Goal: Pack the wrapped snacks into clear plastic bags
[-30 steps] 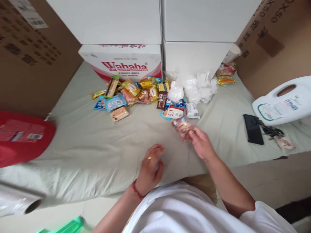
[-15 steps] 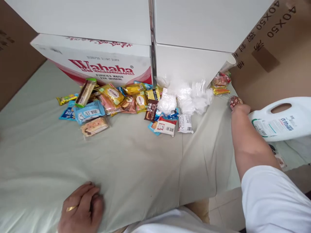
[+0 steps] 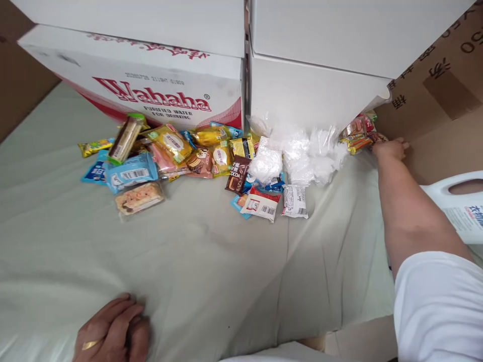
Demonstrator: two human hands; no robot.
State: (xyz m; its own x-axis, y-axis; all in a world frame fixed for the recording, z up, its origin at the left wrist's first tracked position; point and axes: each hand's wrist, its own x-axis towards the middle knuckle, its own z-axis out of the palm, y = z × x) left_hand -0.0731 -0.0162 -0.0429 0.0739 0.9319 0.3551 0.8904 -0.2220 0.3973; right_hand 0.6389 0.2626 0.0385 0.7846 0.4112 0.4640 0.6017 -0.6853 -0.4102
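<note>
My right hand (image 3: pixel 390 149) reaches to the far right, its fingers closed on a reddish-brown snack packet (image 3: pixel 377 137). That packet touches a small pile of snacks, with yellow-orange packets (image 3: pixel 357 144) and a red one (image 3: pixel 360 124) beside the white box. My fingers partly hide the held packet. Resting on the green cloth (image 3: pixel 211 281) at the lower left, my left hand (image 3: pixel 113 329) has its fingers curled in, a gold ring on one of them, and nothing visible in its grip.
Mixed wrapped snacks (image 3: pixel 171 143) lie before a Wahaha carton (image 3: pixel 151 85). Clear plastic-wrapped white bundles (image 3: pixel 296 156) lie in front of the white box (image 3: pixel 302 95). A brown cardboard wall (image 3: pixel 422 136) and a white detergent jug (image 3: pixel 462 206) bound the right side.
My right hand has moved away from me with the reddish-brown packet, from near the jug up to the snack pile. The view has shifted slightly; my left hand stays on the cloth.
</note>
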